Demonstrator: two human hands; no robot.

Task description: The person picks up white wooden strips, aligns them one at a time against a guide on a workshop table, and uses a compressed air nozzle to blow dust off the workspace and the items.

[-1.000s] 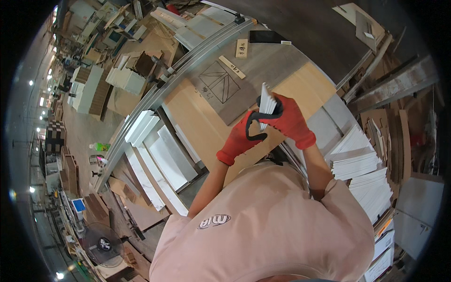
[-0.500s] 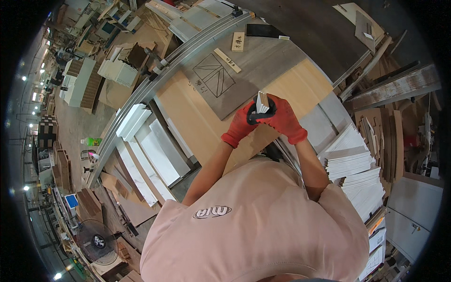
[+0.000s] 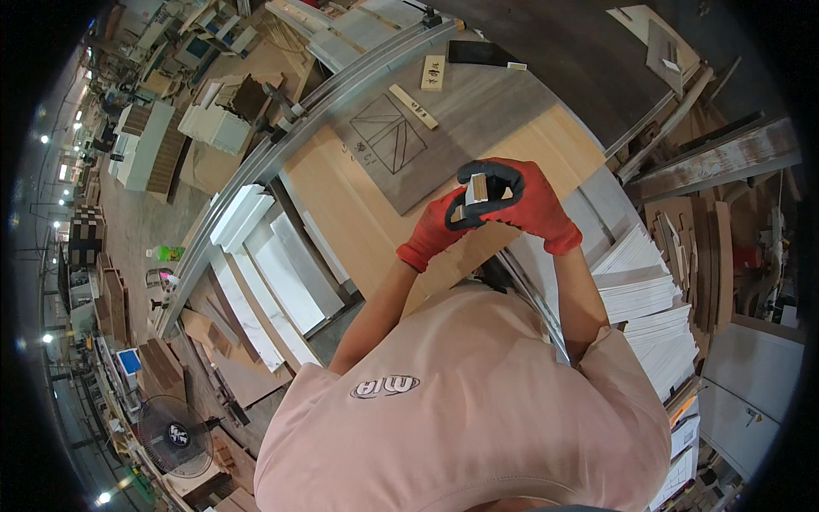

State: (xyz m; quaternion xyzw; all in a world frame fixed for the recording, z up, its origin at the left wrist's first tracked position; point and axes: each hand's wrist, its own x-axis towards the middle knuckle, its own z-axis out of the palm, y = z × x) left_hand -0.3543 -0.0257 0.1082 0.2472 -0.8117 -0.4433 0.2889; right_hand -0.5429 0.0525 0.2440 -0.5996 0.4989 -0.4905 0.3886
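Note:
A small stack of thin pieces with white faces and brown wood-like edges [image 3: 479,188] is held up over the table. My right hand [image 3: 539,209], in a red glove with dark palm and fingers, curls its fingers and thumb around the stack. My left hand [image 3: 437,230], gloved the same way, is closed at the stack's lower left side; a small pale edge shows by its fingertips. Beneath the hands lies a light wood-coloured board [image 3: 341,192]. On it rests a grey-brown board [image 3: 469,102] with a square marked by lines.
Two small wooden strips, one short block [image 3: 432,73] and one narrow slat [image 3: 413,107], lie on the grey-brown board near a black panel [image 3: 486,55]. A metal rail [image 3: 341,88] runs along the left. White panels [image 3: 644,277] are stacked at right; a fan [image 3: 177,435] stands lower left.
My right hand has shifted right and turned, its dark fingers now wrapping over the top of the stack. The stack shows more of its brown edges. My left hand has moved slightly down.

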